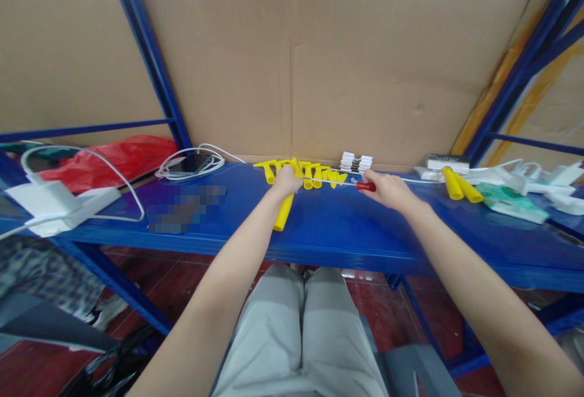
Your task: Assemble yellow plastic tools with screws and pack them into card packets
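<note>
My left hand [287, 182] is wrapped round a yellow tube-like piece [283, 213], whose wide end sticks out below the fingers. In my right hand [385, 190] is the red handle of a screwdriver [366, 186]. Its thin shaft points left, toward my left hand and the upper part of the yellow piece; the contact at its tip is too small to make out. Several smaller yellow pieces [318, 178] stand or lie in a row behind and beside my left hand. Behind them is a stack of white pieces [356, 162].
Cardboard [365, 75] rises behind the blue shelf [347, 227]. At left are a red bag [123, 160], a coiled white cable [191, 172] and a white adapter [50, 199]. Two yellow tubes [452, 184], a green packet [511, 202] and white plugs lie at right.
</note>
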`<state>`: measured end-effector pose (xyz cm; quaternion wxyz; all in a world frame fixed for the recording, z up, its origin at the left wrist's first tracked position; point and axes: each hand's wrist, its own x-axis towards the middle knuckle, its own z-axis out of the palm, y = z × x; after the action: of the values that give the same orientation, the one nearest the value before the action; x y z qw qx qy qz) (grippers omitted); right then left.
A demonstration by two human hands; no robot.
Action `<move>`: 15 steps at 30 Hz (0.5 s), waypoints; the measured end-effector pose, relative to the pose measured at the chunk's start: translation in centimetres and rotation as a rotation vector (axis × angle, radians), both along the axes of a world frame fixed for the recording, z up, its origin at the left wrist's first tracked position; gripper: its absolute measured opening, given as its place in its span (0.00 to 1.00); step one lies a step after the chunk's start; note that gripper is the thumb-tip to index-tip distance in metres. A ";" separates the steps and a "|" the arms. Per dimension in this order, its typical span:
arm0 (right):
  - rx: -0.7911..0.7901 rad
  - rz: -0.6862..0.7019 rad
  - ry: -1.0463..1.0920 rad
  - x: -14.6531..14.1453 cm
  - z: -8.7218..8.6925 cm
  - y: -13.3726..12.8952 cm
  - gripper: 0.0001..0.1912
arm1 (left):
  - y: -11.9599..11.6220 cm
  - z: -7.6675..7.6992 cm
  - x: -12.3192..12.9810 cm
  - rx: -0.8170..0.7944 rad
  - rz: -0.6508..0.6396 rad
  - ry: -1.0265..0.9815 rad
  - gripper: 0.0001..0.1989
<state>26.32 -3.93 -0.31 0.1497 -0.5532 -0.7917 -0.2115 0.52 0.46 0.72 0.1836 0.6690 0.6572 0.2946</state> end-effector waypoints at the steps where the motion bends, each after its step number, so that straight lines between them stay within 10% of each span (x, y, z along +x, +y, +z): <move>1: 0.011 -0.003 -0.018 0.0 0.0 -0.1 0.08 | -0.1 0.0 0.0 0.014 0.010 0.052 0.07; 15: -0.025 -0.069 -0.034 -0.4 0.1 -0.3 0.10 | -0.4 0.2 0.2 0.024 0.023 0.180 0.09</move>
<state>25.90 -4.27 -0.16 0.1220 -0.5784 -0.7772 -0.2157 0.71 0.06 0.91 0.1126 0.6871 0.6753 0.2432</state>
